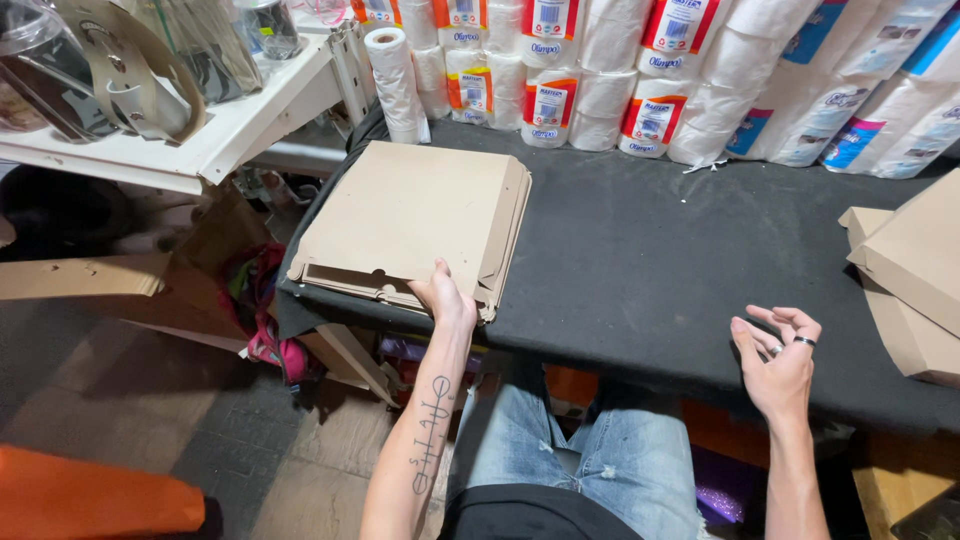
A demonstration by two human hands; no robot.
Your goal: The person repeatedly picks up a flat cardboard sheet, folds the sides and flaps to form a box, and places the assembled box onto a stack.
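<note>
While my left hand (pixel 445 295) pinches the near edge of the flat cardboard stack (pixel 410 225) at the table's (pixel 640 260) left end, right hand (pixel 780 360) hovers loosely curled, empty. Sheets look light, stiff, slippery; grab edges.

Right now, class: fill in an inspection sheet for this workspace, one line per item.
Surface: table with a black cloth cover.
Job's things: stack of flat cardboard sheets at the table's left end.
Clutter: folded cardboard boxes at the right edge; wrapped paper rolls stacked along the back.
Fingers: left hand grips the near edge of the cardboard stack; right hand hovers open and empty over the cloth, ring on one finger.
Cables: nothing seen.
Surroundings: white shelf at left with clear containers; orange object on the floor.
</note>
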